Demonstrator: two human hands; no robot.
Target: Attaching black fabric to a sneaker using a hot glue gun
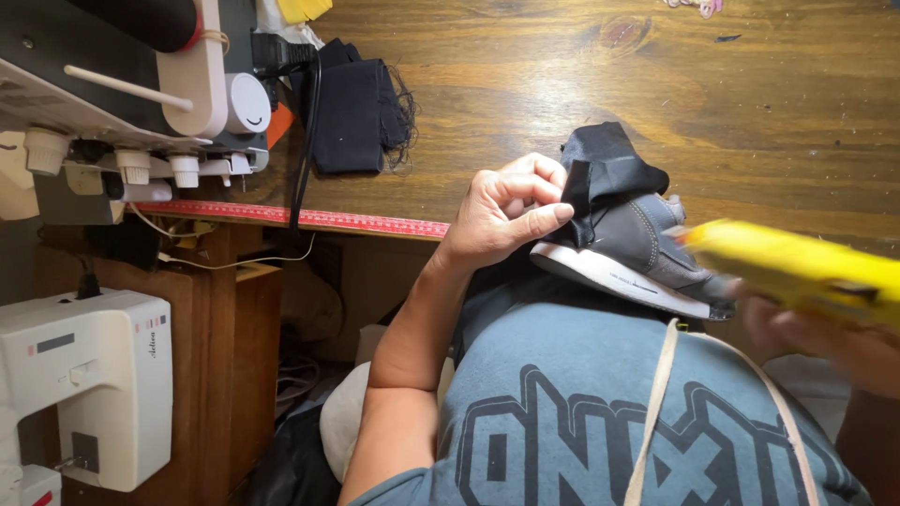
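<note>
A grey shoe (647, 239) with a white sole lies on its side against my chest at the wooden table's edge. A piece of black fabric (605, 164) sticks out of its top. My left hand (506, 211) pinches that black fabric at the shoe's opening. My right hand (834, 342), blurred at the right edge, grips a yellow glue gun (797, 267) whose tip points at the shoe's side.
A wooden table (581, 84) has a red measuring strip (309, 218) along its edge. A folded black cloth (354, 114) lies on it. A white machine (141, 103) sits at top left. A white sewing machine (89, 384) stands lower left.
</note>
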